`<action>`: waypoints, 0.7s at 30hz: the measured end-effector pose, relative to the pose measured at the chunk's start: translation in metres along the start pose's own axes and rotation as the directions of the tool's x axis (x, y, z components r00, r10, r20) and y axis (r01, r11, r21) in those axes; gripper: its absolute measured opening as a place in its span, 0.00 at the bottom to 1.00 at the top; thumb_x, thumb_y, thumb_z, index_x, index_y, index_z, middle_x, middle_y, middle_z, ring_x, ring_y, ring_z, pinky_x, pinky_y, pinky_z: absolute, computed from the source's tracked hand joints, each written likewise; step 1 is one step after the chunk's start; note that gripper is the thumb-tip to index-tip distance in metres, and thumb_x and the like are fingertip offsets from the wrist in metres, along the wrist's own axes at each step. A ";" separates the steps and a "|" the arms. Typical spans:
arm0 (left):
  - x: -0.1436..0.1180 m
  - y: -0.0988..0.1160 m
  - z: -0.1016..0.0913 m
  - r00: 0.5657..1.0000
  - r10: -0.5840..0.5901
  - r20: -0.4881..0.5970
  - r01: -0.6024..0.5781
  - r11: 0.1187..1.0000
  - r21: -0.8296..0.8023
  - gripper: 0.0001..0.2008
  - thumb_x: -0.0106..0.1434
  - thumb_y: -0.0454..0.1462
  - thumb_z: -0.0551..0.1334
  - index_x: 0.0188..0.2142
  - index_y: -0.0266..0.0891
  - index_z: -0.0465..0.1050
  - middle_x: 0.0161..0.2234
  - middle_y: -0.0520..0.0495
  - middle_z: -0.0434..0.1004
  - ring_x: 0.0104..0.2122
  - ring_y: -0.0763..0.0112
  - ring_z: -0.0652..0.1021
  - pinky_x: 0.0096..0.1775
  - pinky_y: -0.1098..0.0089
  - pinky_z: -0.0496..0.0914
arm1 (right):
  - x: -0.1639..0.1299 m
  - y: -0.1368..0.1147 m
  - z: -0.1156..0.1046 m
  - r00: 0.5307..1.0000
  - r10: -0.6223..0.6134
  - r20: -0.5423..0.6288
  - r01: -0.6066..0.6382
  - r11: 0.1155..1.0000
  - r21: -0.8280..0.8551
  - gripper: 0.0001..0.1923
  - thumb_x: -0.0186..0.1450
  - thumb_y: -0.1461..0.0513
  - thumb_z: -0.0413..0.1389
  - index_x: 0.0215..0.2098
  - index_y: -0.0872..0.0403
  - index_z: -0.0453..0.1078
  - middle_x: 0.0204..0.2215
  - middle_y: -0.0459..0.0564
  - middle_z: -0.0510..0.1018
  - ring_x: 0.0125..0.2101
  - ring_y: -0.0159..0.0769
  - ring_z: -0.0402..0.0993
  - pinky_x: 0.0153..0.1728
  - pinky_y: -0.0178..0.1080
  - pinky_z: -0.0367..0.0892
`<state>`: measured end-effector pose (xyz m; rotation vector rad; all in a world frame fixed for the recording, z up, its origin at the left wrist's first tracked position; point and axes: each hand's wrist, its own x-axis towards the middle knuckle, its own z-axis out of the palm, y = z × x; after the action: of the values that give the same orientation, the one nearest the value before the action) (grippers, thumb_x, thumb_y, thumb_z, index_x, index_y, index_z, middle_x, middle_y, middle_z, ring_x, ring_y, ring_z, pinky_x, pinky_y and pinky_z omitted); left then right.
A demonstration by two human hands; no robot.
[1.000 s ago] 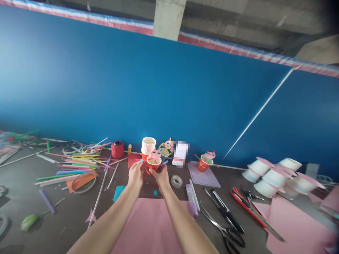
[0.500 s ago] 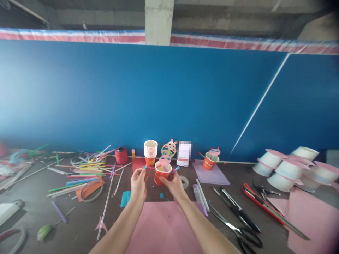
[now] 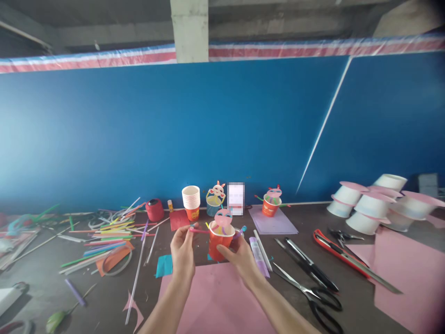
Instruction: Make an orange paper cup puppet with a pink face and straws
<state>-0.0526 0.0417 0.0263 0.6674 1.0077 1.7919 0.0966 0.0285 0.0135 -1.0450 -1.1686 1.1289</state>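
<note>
The right hand (image 3: 239, 253) gripped the red cup (image 3: 219, 241) from its right side, above the pink paper (image 3: 212, 306). The left hand (image 3: 183, 248) pinched what looked like a pink straw (image 3: 198, 230), lying left-right, left of the cup's rim.

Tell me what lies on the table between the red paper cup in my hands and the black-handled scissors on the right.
In the head view, between the red paper cup and the black-handled scissors lie a pale purple stick and a white straw, side by side.
</note>
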 end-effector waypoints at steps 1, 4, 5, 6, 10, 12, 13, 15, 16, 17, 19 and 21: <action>-0.001 -0.002 0.001 0.998 -0.048 -0.026 0.047 0.997 -0.054 0.08 0.51 0.38 0.65 0.29 0.39 0.69 0.32 0.48 0.79 0.32 0.69 0.78 0.27 0.75 0.70 | 0.000 0.002 0.000 1.000 -0.002 -0.021 0.002 1.000 0.006 0.27 0.48 0.55 0.63 0.42 0.57 0.64 0.37 0.56 0.77 0.36 0.47 0.75 0.34 0.44 0.71; -0.004 -0.005 0.003 0.987 -0.152 -0.047 0.141 0.973 -0.182 0.05 0.52 0.34 0.64 0.29 0.39 0.69 0.32 0.49 0.79 0.33 0.70 0.78 0.28 0.74 0.71 | 0.001 0.008 -0.002 0.998 -0.021 -0.059 0.023 0.999 0.043 0.26 0.49 0.56 0.63 0.43 0.57 0.64 0.38 0.57 0.77 0.37 0.47 0.74 0.35 0.44 0.71; -0.004 -0.007 0.003 0.984 -0.171 -0.042 0.159 0.965 -0.208 0.04 0.52 0.33 0.64 0.29 0.39 0.69 0.32 0.49 0.79 0.33 0.69 0.79 0.28 0.74 0.71 | 0.002 0.010 -0.003 0.998 -0.027 -0.065 0.031 0.998 0.052 0.26 0.49 0.56 0.63 0.43 0.57 0.64 0.38 0.57 0.77 0.38 0.47 0.74 0.36 0.44 0.71; -0.004 -0.007 0.003 0.982 -0.184 -0.037 0.171 0.959 -0.227 0.04 0.53 0.33 0.63 0.29 0.39 0.69 0.32 0.49 0.79 0.33 0.69 0.79 0.28 0.74 0.71 | 0.002 0.011 -0.004 0.997 -0.033 -0.073 0.037 0.998 0.059 0.25 0.49 0.57 0.63 0.43 0.57 0.63 0.38 0.57 0.77 0.38 0.47 0.74 0.36 0.44 0.71; -0.003 -0.009 0.001 0.975 -0.213 -0.056 0.193 0.948 -0.255 0.02 0.55 0.32 0.62 0.29 0.39 0.69 0.31 0.49 0.79 0.32 0.69 0.79 0.26 0.76 0.71 | 0.005 0.015 -0.007 0.996 -0.058 -0.061 0.063 0.995 0.074 0.25 0.51 0.58 0.62 0.44 0.56 0.63 0.40 0.57 0.76 0.39 0.47 0.74 0.38 0.46 0.70; -0.002 -0.009 0.000 0.973 -0.224 -0.057 0.204 0.948 -0.244 0.02 0.55 0.31 0.61 0.29 0.39 0.69 0.31 0.48 0.79 0.33 0.68 0.79 0.25 0.76 0.71 | 0.006 0.016 -0.008 0.997 -0.066 -0.036 0.069 0.994 0.080 0.25 0.52 0.58 0.61 0.45 0.56 0.62 0.42 0.57 0.75 0.40 0.47 0.73 0.39 0.46 0.70; -0.002 -0.008 0.000 0.972 -0.229 -0.053 0.210 0.949 -0.236 0.02 0.55 0.31 0.61 0.29 0.38 0.69 0.31 0.48 0.79 0.33 0.68 0.79 0.25 0.76 0.71 | 0.006 0.017 -0.008 0.997 -0.066 -0.028 0.068 0.994 0.081 0.25 0.52 0.58 0.61 0.46 0.56 0.62 0.42 0.57 0.75 0.41 0.47 0.73 0.39 0.45 0.70; -0.001 -0.007 0.000 0.971 -0.237 -0.042 0.223 0.949 -0.221 0.02 0.55 0.31 0.61 0.28 0.38 0.70 0.31 0.47 0.79 0.33 0.68 0.79 0.25 0.76 0.71 | 0.005 0.017 -0.007 0.998 -0.055 -0.026 0.057 0.996 0.070 0.25 0.52 0.58 0.61 0.46 0.55 0.62 0.43 0.57 0.75 0.41 0.47 0.73 0.38 0.44 0.70; -0.001 -0.007 0.000 0.970 -0.241 -0.041 0.227 0.950 -0.215 0.02 0.55 0.31 0.61 0.28 0.38 0.70 0.32 0.47 0.79 0.33 0.68 0.79 0.25 0.76 0.71 | 0.005 0.016 -0.007 0.998 -0.049 -0.031 0.050 0.997 0.059 0.25 0.52 0.57 0.61 0.46 0.55 0.62 0.42 0.57 0.75 0.41 0.46 0.73 0.38 0.44 0.71; -0.001 -0.006 0.000 0.969 -0.244 -0.044 0.230 0.951 -0.208 0.02 0.55 0.31 0.61 0.28 0.38 0.70 0.32 0.47 0.79 0.33 0.68 0.79 0.24 0.76 0.71 | 0.004 0.016 -0.007 0.998 -0.043 -0.038 0.044 0.998 0.047 0.25 0.52 0.57 0.61 0.46 0.55 0.63 0.42 0.57 0.75 0.40 0.46 0.74 0.37 0.44 0.71; 0.000 -0.006 0.000 0.966 -0.253 -0.058 0.237 0.951 -0.197 0.02 0.55 0.31 0.61 0.28 0.38 0.70 0.32 0.47 0.78 0.32 0.68 0.79 0.23 0.77 0.70 | 0.004 0.015 -0.006 0.998 -0.038 -0.046 0.039 0.999 0.031 0.25 0.51 0.57 0.61 0.45 0.55 0.63 0.42 0.56 0.76 0.39 0.46 0.74 0.36 0.43 0.71; 0.001 -0.006 0.000 0.963 -0.261 -0.073 0.243 0.951 -0.192 0.02 0.55 0.31 0.61 0.28 0.37 0.70 0.31 0.47 0.78 0.31 0.69 0.79 0.22 0.77 0.70 | 0.003 0.015 -0.006 0.998 -0.043 -0.048 0.044 0.999 0.026 0.25 0.51 0.57 0.61 0.45 0.55 0.63 0.42 0.55 0.76 0.39 0.45 0.74 0.36 0.42 0.71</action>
<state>-0.0504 0.0444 0.0207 0.3239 0.9348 1.6766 0.1014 0.0336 -0.0015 -1.0158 -1.1308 1.0780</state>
